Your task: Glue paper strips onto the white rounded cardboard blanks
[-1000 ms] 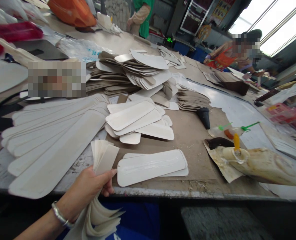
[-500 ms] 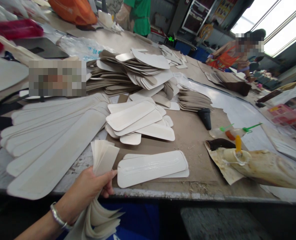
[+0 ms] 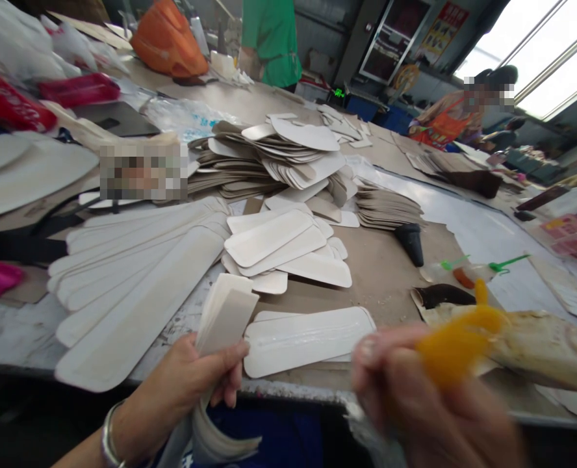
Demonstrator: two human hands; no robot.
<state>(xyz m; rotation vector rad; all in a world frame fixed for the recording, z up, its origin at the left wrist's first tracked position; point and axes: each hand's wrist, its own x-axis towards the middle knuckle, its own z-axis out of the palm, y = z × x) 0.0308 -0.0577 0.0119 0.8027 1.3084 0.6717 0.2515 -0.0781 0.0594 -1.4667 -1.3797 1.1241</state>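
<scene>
My left hand (image 3: pixel 195 377) is closed around a bundle of cream-white strips (image 3: pixel 225 312), whose lower ends curl below the table edge. Just right of that hand, two white rounded panels (image 3: pixel 308 338) lie overlapped on the brown sheet, the top one streaked with something wet and glossy. At the lower right, my right hand (image 3: pixel 429 396), blurred by motion, grips a brush with a yellow handle (image 3: pixel 457 344). Its pale, smeared head (image 3: pixel 364 422) points down near the table edge. Behind the hand lies a yellowish, bag-like bundle (image 3: pixel 546 341), partly hidden.
Long white panels (image 3: pixel 142 299) fan out at left, with shorter white pieces (image 3: pixel 279 244) beside them. Stacked pieces (image 3: pixel 269 162) stand behind. A black cone (image 3: pixel 409 244) and green-tipped bottles (image 3: pixel 468 273) lie at right. Co-workers in green (image 3: pixel 271 42) and orange (image 3: pixel 437 127) are farther back.
My right hand has come into view at the lower right with the yellow-handled brush. The view has shifted, and my left hand still holds the strips.
</scene>
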